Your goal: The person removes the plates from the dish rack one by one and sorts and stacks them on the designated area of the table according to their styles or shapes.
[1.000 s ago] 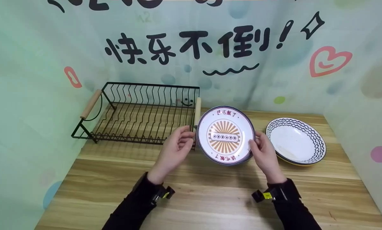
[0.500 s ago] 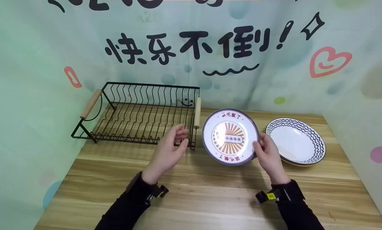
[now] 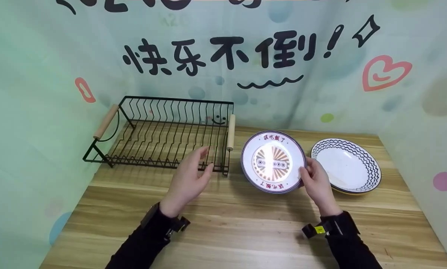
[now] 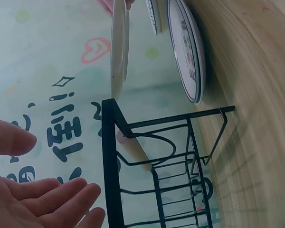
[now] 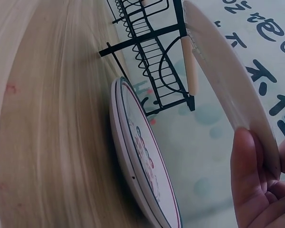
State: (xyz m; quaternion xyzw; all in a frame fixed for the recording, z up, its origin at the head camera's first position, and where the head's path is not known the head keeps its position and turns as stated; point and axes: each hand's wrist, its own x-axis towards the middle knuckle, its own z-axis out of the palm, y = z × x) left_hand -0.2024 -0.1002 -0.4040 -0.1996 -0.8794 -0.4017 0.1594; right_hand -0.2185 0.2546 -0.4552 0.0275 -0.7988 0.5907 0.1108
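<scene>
My right hand (image 3: 317,181) pinches the right rim of a white plate (image 3: 261,175) with a dark blue rim, red characters and an orange sunburst. In the right wrist view this plate (image 5: 232,71) is raised off the table, near-edge-on, with thumb and fingers on opposite faces. Stacked plates (image 5: 128,142) lie on the table below it, hidden in the head view. My left hand (image 3: 188,179) holds nothing; its fingers are relaxed, in front of the right part of a black wire dish rack (image 3: 160,164). The left wrist view shows its fingers (image 4: 52,194) apart from the rack.
A white oval bowl (image 3: 343,168) with a black zigzag border stands on the wooden table (image 3: 227,235) to the right. The rack has wooden handles, including one (image 3: 231,132) close to the plate. A printed cloth (image 3: 276,101) hangs behind.
My left hand has drawn back to the left, away from the plate. My right hand has shifted the plate slightly right and nearer, and a light reflection has come across its middle.
</scene>
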